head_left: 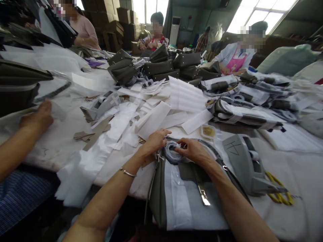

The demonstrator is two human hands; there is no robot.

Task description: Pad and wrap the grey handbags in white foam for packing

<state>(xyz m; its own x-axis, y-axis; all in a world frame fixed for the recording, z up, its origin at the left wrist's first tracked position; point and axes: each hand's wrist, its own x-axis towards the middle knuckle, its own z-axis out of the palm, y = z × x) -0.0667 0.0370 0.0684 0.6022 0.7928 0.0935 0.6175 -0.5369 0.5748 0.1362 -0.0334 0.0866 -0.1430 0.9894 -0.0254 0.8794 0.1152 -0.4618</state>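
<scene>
A dark olive handbag stands at the table's front edge, with white wrapping and clear tape over its front and a metal zip pull hanging there. At its top lies a coiled strap wrapped in clear plastic. My right hand pinches the coil's right side between thumb and fingers. My left hand is at the coil's left edge, fingers stretched toward it; its thumb side is partly hidden. The bag's dark handle arches past my right forearm.
A grey tape dispenser and yellow-handled scissors lie at right. White foam sheets and paper scraps cover the middle; finished-looking bags pile behind. A co-worker's hand rests by a bag at left. More people sit across the table.
</scene>
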